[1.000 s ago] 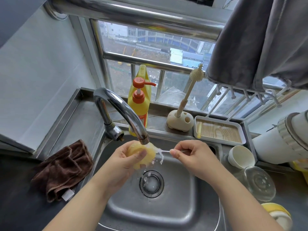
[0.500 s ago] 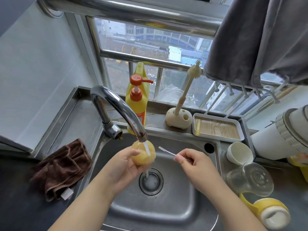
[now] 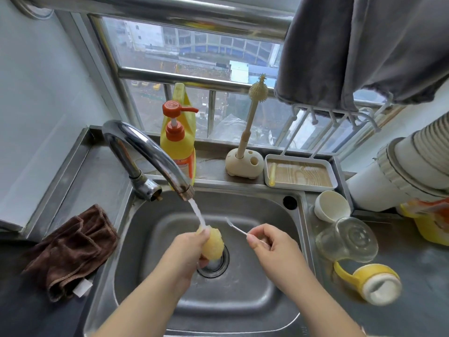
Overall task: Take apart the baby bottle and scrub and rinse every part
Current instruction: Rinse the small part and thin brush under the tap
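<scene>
Over the sink (image 3: 286, 283) drain, left hand (image 3: 187, 254) grips a soft yellowish teat (image 3: 213, 244), fingers wrapped round it, its upper end right under the water stream (image 3: 197, 212) from the tap (image 3: 148, 152). Right hand (image 3: 272, 244), just right of the teat and apart from it, pinches a thin white brush (image 3: 237, 228) between thumb and fingers; bristle tip points up-left toward the stream, not touching the teat. Right of the sink on the steel counter: clear bottle body (image 3: 347, 242) on its side, yellow collar with handle (image 3: 374, 283) nearer than it, white cap (image 3: 331, 205) behind it. Behind the sink on the ledge: yellow soap pump bottle (image 3: 177, 144), beige bottle brush in a stand (image 3: 245, 156), white tray (image 3: 301, 175). Left of the sink: crumpled brown cloth (image 3: 70, 249).
</scene>
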A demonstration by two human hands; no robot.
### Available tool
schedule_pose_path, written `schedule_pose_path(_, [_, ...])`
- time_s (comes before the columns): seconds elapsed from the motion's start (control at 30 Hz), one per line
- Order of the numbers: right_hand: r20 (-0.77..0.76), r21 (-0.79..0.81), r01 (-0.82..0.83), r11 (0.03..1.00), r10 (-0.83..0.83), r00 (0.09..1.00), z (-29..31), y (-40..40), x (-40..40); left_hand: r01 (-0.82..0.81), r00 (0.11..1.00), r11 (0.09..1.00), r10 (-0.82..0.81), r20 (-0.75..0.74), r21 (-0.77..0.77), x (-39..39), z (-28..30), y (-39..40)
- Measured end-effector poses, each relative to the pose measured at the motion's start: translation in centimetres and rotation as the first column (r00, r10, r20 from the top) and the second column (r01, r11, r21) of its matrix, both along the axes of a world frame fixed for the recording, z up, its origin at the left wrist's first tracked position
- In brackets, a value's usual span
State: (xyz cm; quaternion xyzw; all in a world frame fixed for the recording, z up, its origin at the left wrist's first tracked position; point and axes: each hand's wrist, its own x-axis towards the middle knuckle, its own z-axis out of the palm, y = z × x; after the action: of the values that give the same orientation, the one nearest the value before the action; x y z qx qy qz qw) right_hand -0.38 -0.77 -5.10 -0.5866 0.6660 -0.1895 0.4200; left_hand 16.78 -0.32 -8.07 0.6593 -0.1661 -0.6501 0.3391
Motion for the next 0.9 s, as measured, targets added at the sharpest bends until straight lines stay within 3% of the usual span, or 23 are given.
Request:
schedule_pose_path(0.2, [-0.034,0.022,0.066,0.998,-0.065,0.997,-1.0,0.3,-1.1,0.055,0.963,0.995,-0.029,-0.269,0.088,-4.6,0.0,0.1])
schedule_pose_path(0.47, [-0.029,-0.104,0.145,0.984,-0.149,0.988,-0.4,-3.6,-5.1,0.154,0.939,0.979,-0.186,-0.289,-0.131,-9.4,1.6,-3.8])
schedule_pose_path(0.67, [-0.134,-0.196,0.105,0.975,-0.133,0.982,0.9,-10.6,-8.7,0.150,0.986,0.976,-0.160,-0.050,-0.157,-10.7,1.1,-8.2])
schedule_pose_path(0.9, [-0.278,-0.138,0.007,0.990,-0.045,0.959,-1.5,-17.8,-9.6,0.177,0.979,0.959,-0.148,0.143,-0.219,-9.9,0.2,-9.6])
